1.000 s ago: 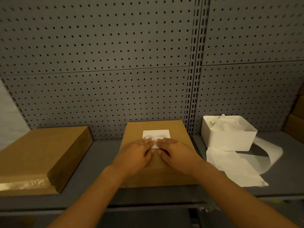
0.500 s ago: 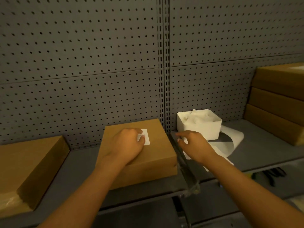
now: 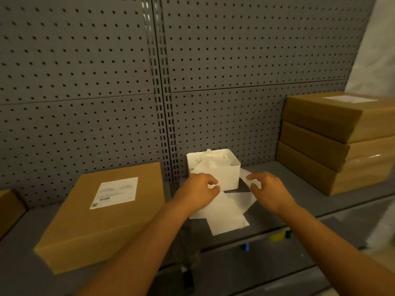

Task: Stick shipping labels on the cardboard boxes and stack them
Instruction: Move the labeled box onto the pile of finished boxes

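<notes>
Hands over white label strip (image 3: 226, 212) by white bin (image 3: 226, 174), left hand (image 3: 197, 194) fingers curled, pinching paper edge, right hand (image 3: 269, 193) fingers loosely bent, touching strip, labelled cardboard box (image 3: 102, 223) left.

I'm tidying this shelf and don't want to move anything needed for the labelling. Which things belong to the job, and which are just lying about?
Job:
labelled box
stack of boxes
white label strip, touched by the left hand and right hand
white bin of crumpled paper

Lying about:
yellow and blue items on the shelf below
</notes>
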A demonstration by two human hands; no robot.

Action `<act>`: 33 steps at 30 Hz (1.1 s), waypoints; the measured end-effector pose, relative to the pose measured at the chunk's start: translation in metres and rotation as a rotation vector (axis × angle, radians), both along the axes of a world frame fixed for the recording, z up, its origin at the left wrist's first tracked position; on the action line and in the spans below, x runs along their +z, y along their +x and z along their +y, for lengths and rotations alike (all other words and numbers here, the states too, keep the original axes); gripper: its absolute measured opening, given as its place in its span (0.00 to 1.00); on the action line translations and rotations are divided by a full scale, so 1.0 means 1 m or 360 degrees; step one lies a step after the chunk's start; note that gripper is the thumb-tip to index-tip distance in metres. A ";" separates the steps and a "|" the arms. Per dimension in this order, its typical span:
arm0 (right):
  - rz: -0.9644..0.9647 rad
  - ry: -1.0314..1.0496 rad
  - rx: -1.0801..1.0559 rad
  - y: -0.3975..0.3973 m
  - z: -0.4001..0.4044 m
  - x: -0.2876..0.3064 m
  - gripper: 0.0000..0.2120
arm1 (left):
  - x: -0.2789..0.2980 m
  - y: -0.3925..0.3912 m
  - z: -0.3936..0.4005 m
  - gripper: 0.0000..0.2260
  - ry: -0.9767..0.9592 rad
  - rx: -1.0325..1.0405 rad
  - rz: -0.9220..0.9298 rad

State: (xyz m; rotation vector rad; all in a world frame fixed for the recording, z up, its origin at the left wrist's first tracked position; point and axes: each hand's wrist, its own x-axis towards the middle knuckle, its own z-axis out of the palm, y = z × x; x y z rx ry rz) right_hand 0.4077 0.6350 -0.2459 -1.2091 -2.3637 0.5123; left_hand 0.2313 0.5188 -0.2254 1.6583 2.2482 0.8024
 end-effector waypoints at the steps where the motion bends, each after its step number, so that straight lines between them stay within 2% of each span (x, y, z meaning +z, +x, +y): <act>1: -0.0038 -0.0025 0.0010 0.007 0.011 -0.004 0.16 | -0.007 0.009 0.011 0.15 -0.0029 0.0000 -0.0050; 8: -0.0274 -0.0081 0.0339 0.035 0.060 -0.039 0.29 | -0.051 0.065 0.068 0.25 -0.0164 0.0036 -0.0159; 10: -0.0268 -0.0083 0.0381 0.036 0.065 -0.045 0.31 | -0.058 0.075 0.078 0.20 -0.0132 0.0076 -0.0116; 12: -0.0228 -0.0060 0.0386 0.036 0.069 -0.047 0.31 | -0.059 0.080 0.087 0.11 -0.0056 0.0126 -0.0105; 15: -0.0053 0.0028 0.0382 0.037 0.078 -0.046 0.26 | -0.051 0.080 0.092 0.07 0.0100 0.0140 -0.0216; 19: 0.0271 0.0006 0.0312 0.038 0.090 -0.027 0.08 | -0.023 0.073 0.089 0.07 0.0301 0.0084 -0.0356; 21: 0.0405 -0.0054 0.0333 0.036 0.091 -0.013 0.03 | -0.011 0.068 0.089 0.07 0.0402 0.0068 -0.0394; 27: 0.0875 -0.0240 0.0430 0.025 0.088 0.030 0.08 | 0.013 0.054 0.085 0.01 0.0608 0.0137 -0.0476; 29: 0.1014 -0.0409 0.0468 0.021 0.085 0.043 0.07 | 0.021 0.049 0.083 0.04 0.0637 0.0161 -0.0511; 33: 0.1126 -0.0606 0.0665 0.016 0.078 0.064 0.01 | 0.037 0.046 0.072 0.07 0.0488 0.0083 -0.0667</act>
